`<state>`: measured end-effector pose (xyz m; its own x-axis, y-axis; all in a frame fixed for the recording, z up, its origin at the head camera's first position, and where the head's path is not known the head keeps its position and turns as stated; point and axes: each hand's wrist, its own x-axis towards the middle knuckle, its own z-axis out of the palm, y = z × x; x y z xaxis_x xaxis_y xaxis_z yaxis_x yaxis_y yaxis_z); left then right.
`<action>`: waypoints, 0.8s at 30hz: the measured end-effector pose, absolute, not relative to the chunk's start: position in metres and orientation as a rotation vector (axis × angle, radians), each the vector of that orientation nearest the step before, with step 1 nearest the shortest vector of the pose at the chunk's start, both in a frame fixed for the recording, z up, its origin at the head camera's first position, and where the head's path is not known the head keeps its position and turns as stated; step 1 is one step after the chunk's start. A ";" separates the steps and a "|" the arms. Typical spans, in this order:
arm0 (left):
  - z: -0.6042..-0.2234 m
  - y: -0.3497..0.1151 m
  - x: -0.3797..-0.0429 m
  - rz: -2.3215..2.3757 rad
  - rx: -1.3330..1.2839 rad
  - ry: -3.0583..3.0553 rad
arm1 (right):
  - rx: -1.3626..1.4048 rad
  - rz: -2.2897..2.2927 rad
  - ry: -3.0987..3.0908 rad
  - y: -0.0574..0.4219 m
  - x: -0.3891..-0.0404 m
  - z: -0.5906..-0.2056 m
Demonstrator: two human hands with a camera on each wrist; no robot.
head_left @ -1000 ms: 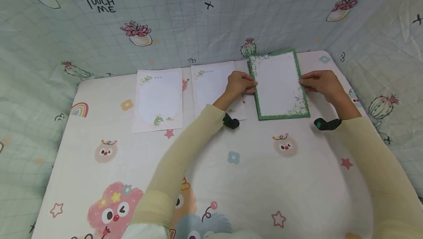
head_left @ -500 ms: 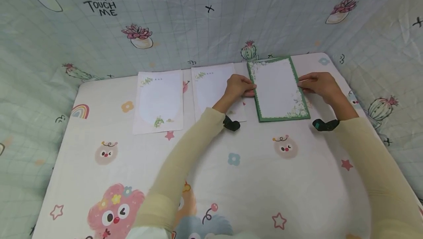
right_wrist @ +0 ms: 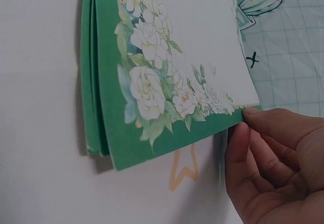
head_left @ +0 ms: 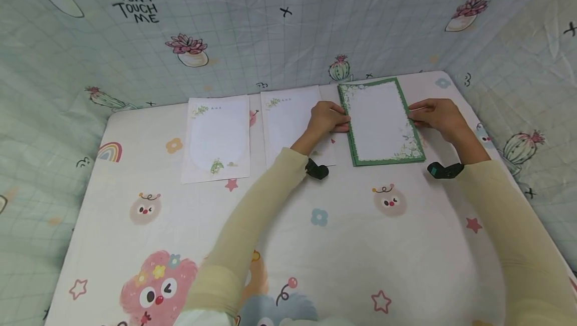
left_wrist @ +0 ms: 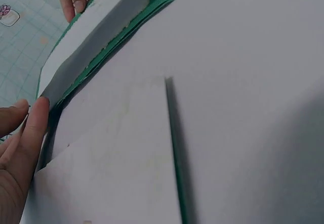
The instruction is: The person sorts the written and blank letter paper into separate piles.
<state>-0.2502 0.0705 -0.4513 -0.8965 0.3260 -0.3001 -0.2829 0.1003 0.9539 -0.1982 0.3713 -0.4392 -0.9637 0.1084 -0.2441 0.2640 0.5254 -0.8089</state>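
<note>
A green-bordered sheet of paper [head_left: 378, 120] with white flowers printed at its corners lies over other green pieces at the back right of the table. My left hand [head_left: 325, 118] holds its left edge between thumb and fingers. At the opposite edge, my right hand [head_left: 436, 115] pinches the sheet with thumb and forefinger. In the right wrist view, the flowered corner of the top sheet [right_wrist: 152, 92] stands slightly apart from green edges [right_wrist: 89, 82] beneath it. How many pieces lie underneath is hidden.
Two white sheets with leaf prints lie to the left: one sheet [head_left: 216, 135] at far left, the other sheet [head_left: 286, 115] partly behind my left forearm. A patterned cloth [head_left: 252, 25] hangs along the table's back edge. Cartoon figures are printed on the tabletop [head_left: 351, 251].
The top green sheet has come down and toward me, now lying closer over the pieces beneath. Both hands keep their hold on its edges. The white sheets stay put.
</note>
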 end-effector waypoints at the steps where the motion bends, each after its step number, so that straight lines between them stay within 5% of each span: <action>1: -0.451 0.070 -0.250 1.845 0.040 1.942 | 0.320 -1.423 2.594 0.371 -0.198 -0.439; 24: -0.437 0.059 -0.244 1.660 0.126 2.114 | 0.346 -1.318 2.660 0.368 -0.197 -0.440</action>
<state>-0.2436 0.0594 -0.4369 -0.8958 0.3389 -0.2874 -0.1987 0.2729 0.9413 -0.1967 0.3682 -0.4395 -0.9616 0.1378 -0.2372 0.2722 0.5869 -0.7625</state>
